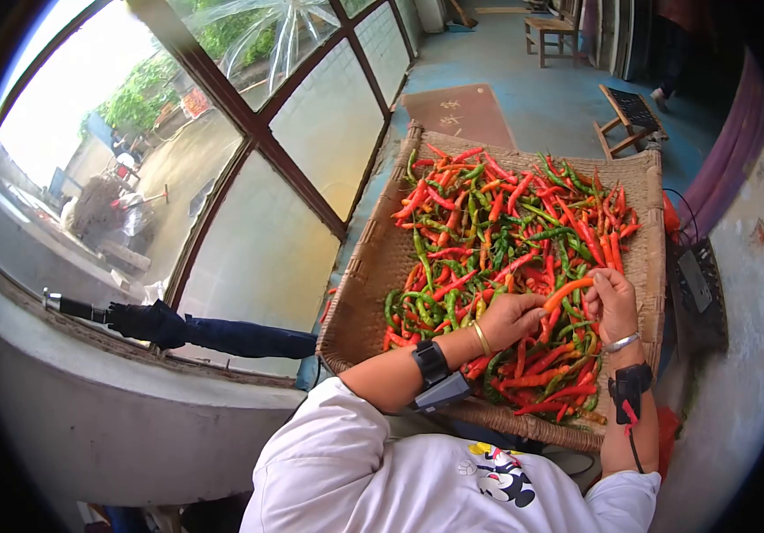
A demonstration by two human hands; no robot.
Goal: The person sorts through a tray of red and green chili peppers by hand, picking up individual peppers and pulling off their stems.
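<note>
An orange-red chili pepper (569,291) is stretched between my two hands, above the heap. My left hand (513,318) pinches its lower left end. At the other end, the fingers of my right hand (614,304) are closed on the pepper's tip. Below and around both hands lies a heap of red, green and orange chili peppers (462,213). They fill most of a large woven tray (360,302) with raised sides, which stands in front of my body.
A folded dark umbrella (240,338) lies along the window ledge at the left. Behind the tray are a brown mat (462,115), a small folding stool (628,120) and a wooden chair (553,37). A black bag (698,293) sits right of the tray. Another person's leg (672,62) shows at the back right.
</note>
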